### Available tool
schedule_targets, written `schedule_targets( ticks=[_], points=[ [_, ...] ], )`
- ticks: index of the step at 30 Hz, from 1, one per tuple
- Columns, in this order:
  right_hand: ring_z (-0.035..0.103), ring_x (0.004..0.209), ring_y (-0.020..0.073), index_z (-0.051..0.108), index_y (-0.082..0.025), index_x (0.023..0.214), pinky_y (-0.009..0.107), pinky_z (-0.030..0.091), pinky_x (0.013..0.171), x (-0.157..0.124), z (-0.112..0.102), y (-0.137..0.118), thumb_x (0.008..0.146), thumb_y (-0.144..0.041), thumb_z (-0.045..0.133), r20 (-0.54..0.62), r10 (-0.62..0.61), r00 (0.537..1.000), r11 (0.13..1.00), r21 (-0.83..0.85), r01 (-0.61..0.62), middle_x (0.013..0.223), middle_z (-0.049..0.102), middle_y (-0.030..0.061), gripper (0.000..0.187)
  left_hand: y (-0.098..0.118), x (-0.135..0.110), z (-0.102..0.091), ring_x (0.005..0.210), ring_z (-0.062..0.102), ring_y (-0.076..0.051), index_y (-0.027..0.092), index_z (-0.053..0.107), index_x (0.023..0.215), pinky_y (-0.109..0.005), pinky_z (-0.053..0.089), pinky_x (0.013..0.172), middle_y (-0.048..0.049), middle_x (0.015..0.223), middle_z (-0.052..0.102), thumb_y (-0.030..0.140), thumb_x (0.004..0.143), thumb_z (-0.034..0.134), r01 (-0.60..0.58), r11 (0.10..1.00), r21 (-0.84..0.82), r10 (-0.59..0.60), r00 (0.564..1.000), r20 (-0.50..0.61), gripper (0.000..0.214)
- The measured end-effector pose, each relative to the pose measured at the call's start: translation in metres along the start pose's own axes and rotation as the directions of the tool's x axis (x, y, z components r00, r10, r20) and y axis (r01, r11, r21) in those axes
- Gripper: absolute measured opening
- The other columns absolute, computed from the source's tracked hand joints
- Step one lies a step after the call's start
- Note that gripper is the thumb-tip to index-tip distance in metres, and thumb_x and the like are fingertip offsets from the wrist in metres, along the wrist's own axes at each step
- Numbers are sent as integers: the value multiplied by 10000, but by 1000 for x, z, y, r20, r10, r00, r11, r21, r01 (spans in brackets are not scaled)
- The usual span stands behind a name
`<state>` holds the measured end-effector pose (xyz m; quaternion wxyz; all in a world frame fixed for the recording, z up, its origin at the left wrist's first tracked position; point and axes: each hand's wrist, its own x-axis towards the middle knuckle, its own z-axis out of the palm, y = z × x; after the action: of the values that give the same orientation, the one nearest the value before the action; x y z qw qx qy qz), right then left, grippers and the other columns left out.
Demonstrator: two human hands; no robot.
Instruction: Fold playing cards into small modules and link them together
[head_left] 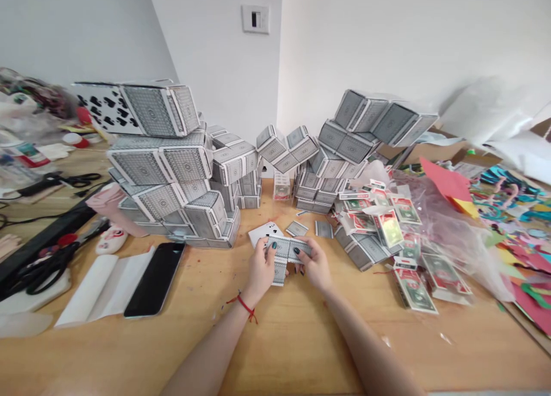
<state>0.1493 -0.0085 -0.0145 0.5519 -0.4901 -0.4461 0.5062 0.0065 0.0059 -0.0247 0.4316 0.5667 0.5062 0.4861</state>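
Between both hands are grey-backed playing cards (282, 248), held low over the table with one part hanging down below. My left hand (260, 267) pinches their left side, thumb on top. My right hand (317, 265) grips the right side, thumb on the back and fingertips curled underneath. Just behind them lies a face-up white card (259, 233) with black pips, partly covered by the held cards. Two grey-backed pieces, one a card (297, 228) and the other a card (324, 229), rest on the wood beyond my right hand.
Stacked boxes made of cards form a left tower (166, 198) and a right tower (340, 149). Several card packs (415, 290) and plastic wrap (469, 252) crowd the right. A phone (155, 278), white paper roll (92, 287) and black scissors (47, 267) lie left.
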Motion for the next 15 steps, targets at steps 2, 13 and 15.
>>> schedule_targets(
  ticks=[2,13,15],
  points=[
    [451,320,72,488,-189,951,174,322,280,0,-1,1,693,-353,561,-14,0,1000,1000,-1,0,557,512,-47,314,1,-1,0,483,539,-120,182,487,963,-219,432,452,-9,641,555,383,782,447,-12,1000,9,12,1000,-4,273],
    [440,311,72,474,-192,961,176,313,284,3,-9,6,712,-345,555,29,5,1000,1000,-26,-5,530,475,-63,304,-1,2,-4,518,564,-143,167,487,1021,-247,444,474,-40,710,596,416,766,458,25,1000,-2,-25,1000,-17,358],
    [445,330,68,470,-198,964,174,323,300,4,-9,6,725,-340,541,61,-8,998,999,-33,10,552,471,-62,288,-2,3,-4,533,567,-145,162,496,1012,-246,445,486,-40,704,594,412,764,461,11,1000,16,-10,1000,-16,354]
  ],
)
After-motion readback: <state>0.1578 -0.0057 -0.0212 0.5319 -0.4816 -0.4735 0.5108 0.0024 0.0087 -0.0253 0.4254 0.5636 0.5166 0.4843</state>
